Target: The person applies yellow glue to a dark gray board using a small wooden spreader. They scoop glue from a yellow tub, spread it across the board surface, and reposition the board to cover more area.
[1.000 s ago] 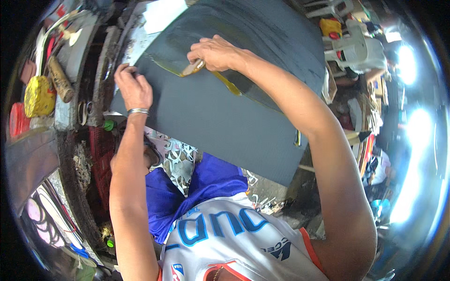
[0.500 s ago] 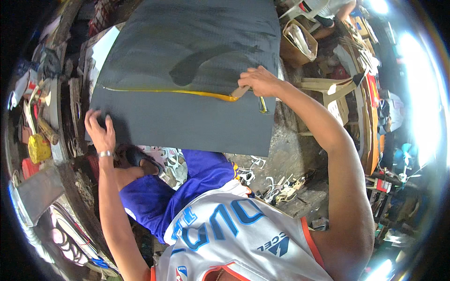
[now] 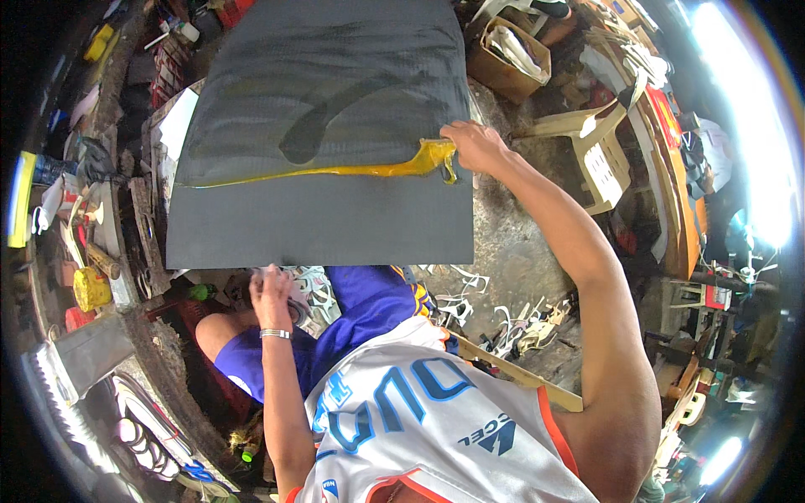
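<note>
Now | matte charcoal sheet (image 3: 319, 226) | glossy amber streak (image 3: 377, 170) | left grip (image 3: 272, 293) unclenched | right grip (image 3: 476, 147): can't tell

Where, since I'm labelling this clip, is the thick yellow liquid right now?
In the head view, the thick yellow liquid lies in a streak across the dark sheet, from its left edge to beside the right hand near its right edge.

One left hand (image 3: 271, 298) and one right hand (image 3: 476, 147), both bare; one large dark-grey flat sheet (image 3: 319, 225); one glossy amber-yellow streak (image 3: 335, 171); one open brown cardboard box (image 3: 496, 77), far right.
</note>
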Tool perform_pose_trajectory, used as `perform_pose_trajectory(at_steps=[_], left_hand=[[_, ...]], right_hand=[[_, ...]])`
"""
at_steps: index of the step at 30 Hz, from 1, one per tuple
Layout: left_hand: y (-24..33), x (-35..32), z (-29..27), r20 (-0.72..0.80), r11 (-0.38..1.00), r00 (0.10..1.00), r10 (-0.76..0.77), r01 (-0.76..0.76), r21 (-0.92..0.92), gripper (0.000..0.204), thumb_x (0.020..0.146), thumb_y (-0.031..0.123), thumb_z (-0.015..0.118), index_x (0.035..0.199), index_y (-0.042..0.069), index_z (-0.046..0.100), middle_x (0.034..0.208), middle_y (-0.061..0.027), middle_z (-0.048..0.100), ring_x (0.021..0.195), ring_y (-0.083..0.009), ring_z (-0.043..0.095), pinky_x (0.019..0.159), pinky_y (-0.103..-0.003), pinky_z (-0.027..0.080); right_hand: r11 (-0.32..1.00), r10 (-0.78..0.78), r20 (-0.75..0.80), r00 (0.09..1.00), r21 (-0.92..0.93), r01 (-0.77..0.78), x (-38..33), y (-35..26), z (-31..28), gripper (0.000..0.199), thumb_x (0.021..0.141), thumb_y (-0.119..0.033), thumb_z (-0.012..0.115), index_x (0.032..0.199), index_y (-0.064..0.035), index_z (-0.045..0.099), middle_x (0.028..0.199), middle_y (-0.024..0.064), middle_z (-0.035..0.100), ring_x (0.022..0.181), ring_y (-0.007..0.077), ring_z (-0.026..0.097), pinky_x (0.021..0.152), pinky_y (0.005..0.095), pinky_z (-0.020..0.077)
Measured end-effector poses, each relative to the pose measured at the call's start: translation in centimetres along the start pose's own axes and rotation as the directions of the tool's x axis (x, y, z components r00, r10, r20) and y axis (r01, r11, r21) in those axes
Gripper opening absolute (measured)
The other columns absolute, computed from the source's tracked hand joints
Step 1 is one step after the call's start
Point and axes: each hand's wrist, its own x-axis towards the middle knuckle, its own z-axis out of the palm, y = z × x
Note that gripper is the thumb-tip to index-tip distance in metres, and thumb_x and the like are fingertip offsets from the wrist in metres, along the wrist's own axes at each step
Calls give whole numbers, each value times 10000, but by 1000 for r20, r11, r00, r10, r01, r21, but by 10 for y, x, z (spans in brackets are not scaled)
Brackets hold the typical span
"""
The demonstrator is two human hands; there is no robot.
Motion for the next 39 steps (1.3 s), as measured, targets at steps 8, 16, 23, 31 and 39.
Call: perform_pose_trajectory(at_steps=[8,16,23,31,39], left_hand=[[-23,-5,48,163,974,962,-220,207,88,494,988,240,800,1303,52,469,1220,-154,635,1060,-321,696,945,-521,619],[-27,-7,70,195,986,966,-167,167,17,492,1014,173,761,1362,64,431,1267,-158,644,1124,-356,694,1010,-578,617],[-30,-3,99,223,993,968,-113,119,-10,434,1028,155,733,1279,32,401,1166,-155,663,998,-260,730,943,-527,668],[-34,8,109,179,994,978,-105,102,28,457,1027,167,743,1274,5,395,1008,-76,621,766,-154,619,915,-526,678],[-34,3,111,192,997,978,-79,73,41,363,1035,206,737,1161,71,425,1019,-57,609,831,-145,633,935,-511,675]], right_hand=[[993,47,100,994,101,-58,-55,-14,26,429,822,-3,674,1241,-96,671,1210,141,712,1133,392,706,907,522,604],[980,146,123,982,115,-160,-50,-21,-57,377,898,-85,644,1274,-78,660,1127,200,757,1082,412,731,914,538,585],[982,188,-46,981,8,-188,42,-20,-49,469,945,-76,627,1412,-111,630,1228,166,739,1182,377,702,964,507,584],[995,74,-51,996,68,-70,17,5,17,418,897,-56,653,1306,-139,681,1225,116,740,1153,364,704,942,501,592],[991,-17,-71,997,134,26,-104,-12,47,367,920,-17,622,1280,-74,665,1144,147,713,1123,373,682,926,499,571]])
